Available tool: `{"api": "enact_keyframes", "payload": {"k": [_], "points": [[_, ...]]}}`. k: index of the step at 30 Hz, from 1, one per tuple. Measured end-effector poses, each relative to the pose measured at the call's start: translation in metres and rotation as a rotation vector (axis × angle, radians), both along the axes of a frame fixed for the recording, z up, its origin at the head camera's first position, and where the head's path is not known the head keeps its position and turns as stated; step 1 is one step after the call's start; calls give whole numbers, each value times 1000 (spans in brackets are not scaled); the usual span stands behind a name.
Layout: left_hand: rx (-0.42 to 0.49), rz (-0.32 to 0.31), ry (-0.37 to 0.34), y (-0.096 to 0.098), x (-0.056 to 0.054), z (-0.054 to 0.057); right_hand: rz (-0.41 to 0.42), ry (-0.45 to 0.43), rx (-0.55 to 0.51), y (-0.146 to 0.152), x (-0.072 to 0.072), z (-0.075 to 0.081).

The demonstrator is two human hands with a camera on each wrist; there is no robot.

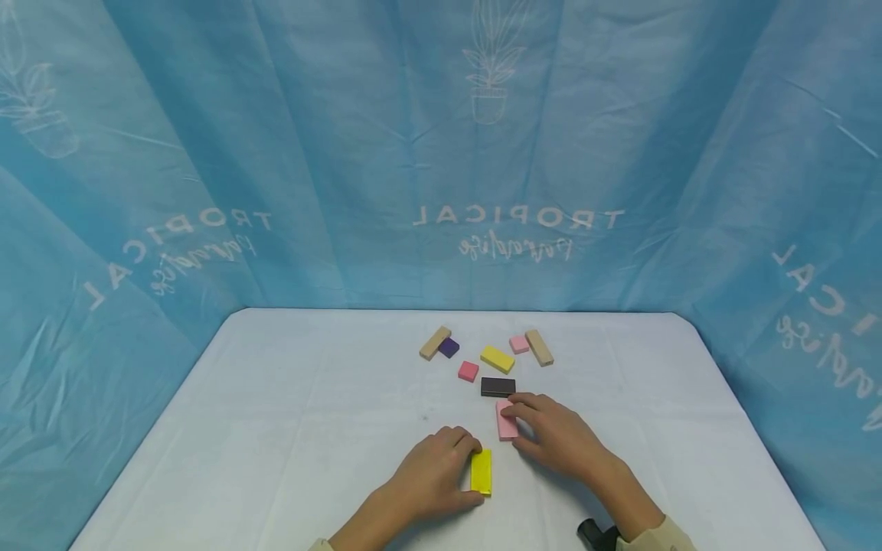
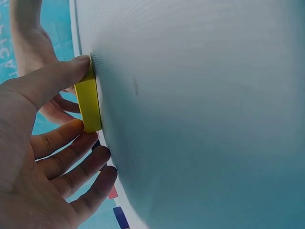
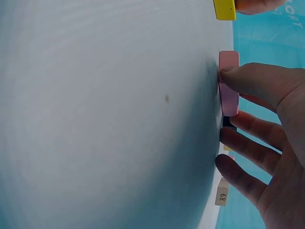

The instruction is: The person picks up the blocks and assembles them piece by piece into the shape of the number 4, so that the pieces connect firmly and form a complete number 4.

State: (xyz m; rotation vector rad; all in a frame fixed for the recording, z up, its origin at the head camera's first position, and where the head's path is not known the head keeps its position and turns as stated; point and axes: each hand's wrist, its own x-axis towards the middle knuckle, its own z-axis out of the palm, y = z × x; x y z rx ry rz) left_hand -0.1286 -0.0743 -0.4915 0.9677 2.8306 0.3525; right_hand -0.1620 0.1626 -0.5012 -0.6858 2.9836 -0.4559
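Observation:
My left hand [image 1: 436, 471] pinches a bright yellow block [image 1: 481, 472] by its two ends, thumb at the near end and index finger at the far end. In the left wrist view this yellow block [image 2: 89, 102] lies against the white table, the other fingers spread beside it. Farther right, my right hand [image 1: 556, 433] holds a pink block [image 1: 506, 422], with a finger over its top and the thumb at its right side. The right wrist view shows the thumb pressing that pink block [image 3: 229, 95]. A black block [image 1: 498, 386] lies just beyond it.
Beyond the hands lie a red block [image 1: 468, 371], another yellow block [image 1: 498, 359], a small pink block [image 1: 520, 344], a purple block [image 1: 449, 347] and two plain wooden blocks [image 1: 435, 343]. Blue curtains [image 1: 441, 153] surround the white table [image 1: 289, 398].

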Motion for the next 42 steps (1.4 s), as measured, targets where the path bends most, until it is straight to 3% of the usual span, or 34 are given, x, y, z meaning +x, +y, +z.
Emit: {"api": "enact_keyframes", "payload": {"k": [14, 25, 42], "points": [[-48, -6, 31, 1, 1, 2, 14, 20, -8, 2, -2, -4], [-19, -17, 20, -1, -2, 3, 6, 16, -10, 2, -2, -4], [42, 2, 56, -3, -9, 21, 3, -8, -28, 2, -1, -4]]}}
